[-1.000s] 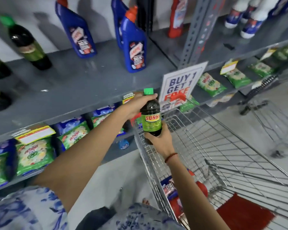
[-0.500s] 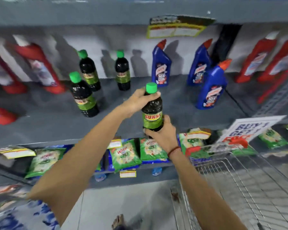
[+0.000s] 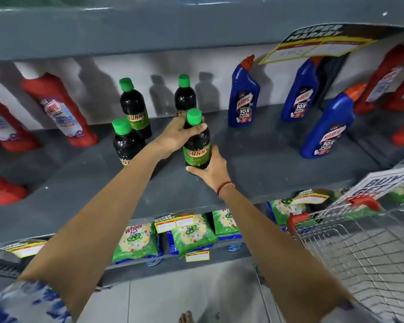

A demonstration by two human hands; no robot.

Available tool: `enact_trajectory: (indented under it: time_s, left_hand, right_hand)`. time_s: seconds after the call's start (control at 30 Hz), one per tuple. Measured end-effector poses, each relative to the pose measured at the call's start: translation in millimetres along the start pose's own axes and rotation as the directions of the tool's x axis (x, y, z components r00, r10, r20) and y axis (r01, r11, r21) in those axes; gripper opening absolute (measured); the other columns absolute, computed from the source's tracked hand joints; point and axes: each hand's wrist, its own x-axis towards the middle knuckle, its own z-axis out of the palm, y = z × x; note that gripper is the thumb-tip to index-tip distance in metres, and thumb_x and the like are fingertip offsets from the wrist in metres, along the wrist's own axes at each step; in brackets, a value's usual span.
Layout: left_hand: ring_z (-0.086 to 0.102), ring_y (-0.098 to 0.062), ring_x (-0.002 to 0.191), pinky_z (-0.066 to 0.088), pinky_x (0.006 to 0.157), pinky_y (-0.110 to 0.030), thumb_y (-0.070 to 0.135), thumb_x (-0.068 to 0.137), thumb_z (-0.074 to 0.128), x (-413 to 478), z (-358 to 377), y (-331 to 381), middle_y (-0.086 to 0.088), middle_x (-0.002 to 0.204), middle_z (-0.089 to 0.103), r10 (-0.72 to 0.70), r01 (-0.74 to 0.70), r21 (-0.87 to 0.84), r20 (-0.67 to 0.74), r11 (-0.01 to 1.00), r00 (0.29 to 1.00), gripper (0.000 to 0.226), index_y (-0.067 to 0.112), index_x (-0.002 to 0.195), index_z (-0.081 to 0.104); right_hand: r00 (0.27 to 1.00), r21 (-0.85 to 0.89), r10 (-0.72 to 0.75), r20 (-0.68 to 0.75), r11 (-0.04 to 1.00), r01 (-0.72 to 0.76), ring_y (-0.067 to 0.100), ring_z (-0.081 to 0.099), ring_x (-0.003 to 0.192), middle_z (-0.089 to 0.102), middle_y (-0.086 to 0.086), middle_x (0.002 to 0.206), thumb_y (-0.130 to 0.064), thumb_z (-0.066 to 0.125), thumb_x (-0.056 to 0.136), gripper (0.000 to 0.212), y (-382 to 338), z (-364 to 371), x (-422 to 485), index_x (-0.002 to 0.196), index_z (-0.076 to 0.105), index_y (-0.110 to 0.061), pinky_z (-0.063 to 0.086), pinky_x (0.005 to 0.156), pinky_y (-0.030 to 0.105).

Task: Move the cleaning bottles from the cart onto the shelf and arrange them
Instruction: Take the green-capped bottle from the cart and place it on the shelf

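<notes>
Both my hands hold a dark bottle with a green cap and a green Sunny label (image 3: 197,145) over the grey shelf (image 3: 254,159). My left hand (image 3: 177,136) wraps its neck and shoulder. My right hand (image 3: 211,170) cups its base from below and the right. Whether the base touches the shelf, I cannot tell. Three matching green-capped bottles stand upright just behind and to the left: one (image 3: 124,142) beside my left forearm, one (image 3: 134,108) further back, one (image 3: 184,94) partly hidden behind the held bottle. The wire cart (image 3: 359,248) is at the lower right.
Blue Harpic bottles (image 3: 243,99) stand on the shelf to the right, red ones (image 3: 61,110) to the left and far right. Green detergent packets (image 3: 189,231) fill the shelf below. A price tag (image 3: 320,45) hangs from the shelf above. A Buy 1 Get 1 sign (image 3: 383,185) sits by the cart.
Both hands have carried the bottle from above the cart up and forward over the shelf, close to the other green-capped bottles. The view has swung from the cart to the shelf.
</notes>
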Motion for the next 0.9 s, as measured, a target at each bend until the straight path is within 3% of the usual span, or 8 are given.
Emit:
enact_trajectory:
  time_s: [0.13,0.27,0.4,0.5,0.57,0.6,0.77,0.9]
  left_hand:
    - [0.055,-0.014,0.102,0.045,0.089,-0.018,0.013,0.089,0.057,3.4,-5.4,-3.0,-0.008,0.110,0.058,-0.004,0.002,0.028,0.046,1.000,0.999,0.030,0.003,0.118,0.054]
    - [0.055,-0.022,0.113,0.042,0.103,-0.035,0.013,0.088,0.059,3.1,-8.9,-1.3,-0.012,0.119,0.059,-0.030,0.025,0.086,0.051,0.996,0.998,0.037,0.002,0.123,0.053]
    - [0.055,-0.021,0.111,0.045,0.094,-0.022,0.019,0.079,0.072,-7.2,5.2,-1.1,-0.013,0.124,0.058,0.046,-0.003,0.231,-0.179,0.973,0.983,0.057,0.006,0.128,0.047]
    - [0.045,-0.028,0.121,0.034,0.102,-0.023,0.024,0.077,0.070,-36.1,42.8,-6.5,-0.020,0.130,0.046,0.346,-0.105,0.455,-0.488,0.884,0.801,0.064,0.005,0.131,0.041]
    - [0.038,-0.031,0.127,0.025,0.108,-0.022,0.019,0.080,0.062,-59.7,85.1,-11.3,-0.024,0.132,0.042,0.501,-0.194,0.521,-0.550,0.831,0.669,0.055,0.003,0.129,0.043]
    - [0.036,-0.029,0.128,0.024,0.110,-0.023,0.016,0.081,0.060,-69.8,110.3,-14.9,-0.024,0.133,0.041,0.533,-0.258,0.507,-0.527,0.822,0.662,0.051,0.003,0.128,0.044]
    - [0.042,-0.024,0.123,0.027,0.109,-0.018,0.004,0.079,0.062,-103.5,244.1,-32.7,-0.019,0.127,0.047,0.433,-0.377,0.338,-0.108,0.862,0.895,0.042,0.002,0.120,0.053]
    - [0.048,-0.024,0.119,0.027,0.108,-0.016,0.004,0.077,0.064,-112.3,326.4,-40.2,-0.016,0.121,0.053,0.364,-0.439,0.289,0.278,0.851,0.889,0.038,0.003,0.115,0.059]
  right_hand:
    - [1.000,0.001,-0.003,0.000,1.000,0.003,0.024,0.056,0.115,0.059,0.011,0.123,-0.026,0.086,0.061,0.078,0.0,0.7,-2.0,0.125,0.043,-0.011,0.046,0.099,0.033]
    - [1.000,-0.019,0.023,0.011,1.000,-0.023,0.028,0.053,0.120,0.057,0.014,0.128,-0.023,0.085,0.062,0.084,-3.8,0.1,-6.9,0.131,0.038,-0.009,0.044,0.102,0.037]
    - [0.998,-0.038,0.058,0.001,0.998,-0.058,0.029,0.051,0.120,0.054,0.016,0.130,-0.018,0.080,0.070,0.075,5.0,-19.1,-26.5,0.132,0.041,-0.007,0.043,0.103,0.041]
    - [0.985,0.003,0.061,-0.160,0.998,-0.062,0.023,0.060,0.103,0.057,0.014,0.122,-0.014,0.073,0.078,0.046,24.9,-55.4,-56.5,0.120,0.056,-0.006,0.051,0.092,0.040]
    - [0.946,0.020,0.071,-0.315,0.997,-0.069,0.025,0.063,0.091,0.061,0.016,0.109,-0.010,0.070,0.079,0.028,45.1,-91.4,-82.5,0.106,0.063,-0.005,0.054,0.083,0.039]
    - [0.919,0.033,0.096,-0.383,0.995,-0.090,0.026,0.064,0.087,0.063,0.017,0.103,-0.008,0.070,0.079,0.022,57.1,-111.3,-97.4,0.101,0.064,-0.005,0.055,0.079,0.037]
    - [0.691,0.193,0.326,-0.646,0.945,-0.265,0.014,0.060,0.072,0.064,0.005,0.084,-0.002,0.064,0.083,0.013,121.6,-211.9,-196.3,0.085,0.062,-0.014,0.048,0.064,0.009]
    - [0.515,0.253,0.576,-0.635,0.785,-0.565,0.024,0.063,0.080,0.067,0.012,0.086,-0.011,0.063,0.086,0.003,181.5,-262.5,-282.2,0.088,0.064,-0.010,0.053,0.075,0.032]
